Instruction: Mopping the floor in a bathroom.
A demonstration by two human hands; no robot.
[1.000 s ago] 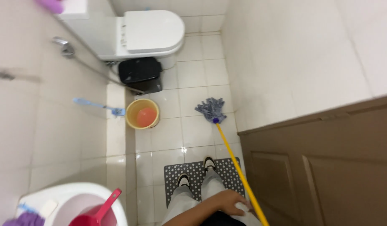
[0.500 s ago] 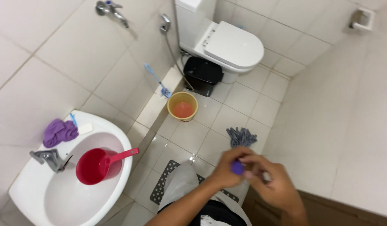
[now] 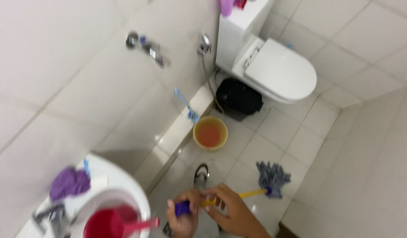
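1. Low in the middle of the frame, my left hand (image 3: 184, 216) is curled shut around the purple grip at the top end of the mop handle (image 3: 252, 193), fingers wrapped so the stick cannot turn in my palm.
2. My right hand (image 3: 232, 211) sits just beside it, fingers bent over the yellow shaft where it meets the purple grip; it looks closed on the shaft, though motion blur hides how tightly.
3. With both hands bunched at that one end, the handle runs nearly level toward the right, and the grey-blue mop head (image 3: 273, 177) lies on the floor tiles at right of centre.
4. The yellow bucket (image 3: 210, 133) of orange-tinted water stands in mid-frame against the low tiled step, near the mop head but apart from it.
5. Behind the bucket, toward the top, a black bin (image 3: 238, 97) sits tucked under the white toilet (image 3: 278, 70).
6. At lower left the white sink (image 3: 124, 194) holds a red scoop (image 3: 113, 222), with a purple cloth (image 3: 69, 183) on its rim.
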